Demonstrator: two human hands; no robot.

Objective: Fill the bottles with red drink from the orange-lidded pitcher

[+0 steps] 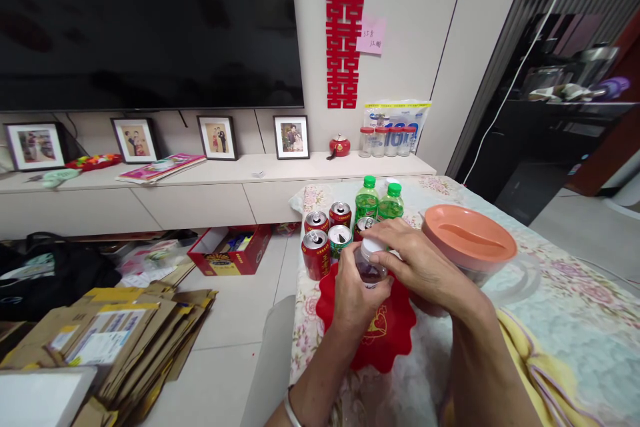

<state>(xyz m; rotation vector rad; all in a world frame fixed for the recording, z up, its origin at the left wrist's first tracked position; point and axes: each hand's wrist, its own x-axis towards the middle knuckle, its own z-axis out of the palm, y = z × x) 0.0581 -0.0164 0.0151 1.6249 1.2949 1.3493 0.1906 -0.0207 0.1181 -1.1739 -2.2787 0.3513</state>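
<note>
A clear bottle with dark contents (371, 271) and a white cap (372, 246) stands upright above a red scalloped mat (385, 340). Around the bottle's body wraps my left hand (353, 290). The fingers of my right hand (413, 257) close on the cap from the right. Behind and left of the hands are several drink cans (316, 255), one of them green (340, 237). Two bottles with green caps (367, 201) stand behind the cans. Whether the bottle's base touches the mat is hidden.
A pitcher with an orange lid (470, 237) is right of my hands, beside a yellow cloth (540, 367). Flattened cardboard (145, 340) and a red box (230, 260) lie on the floor at left. A white cabinet (200, 197) runs along the wall.
</note>
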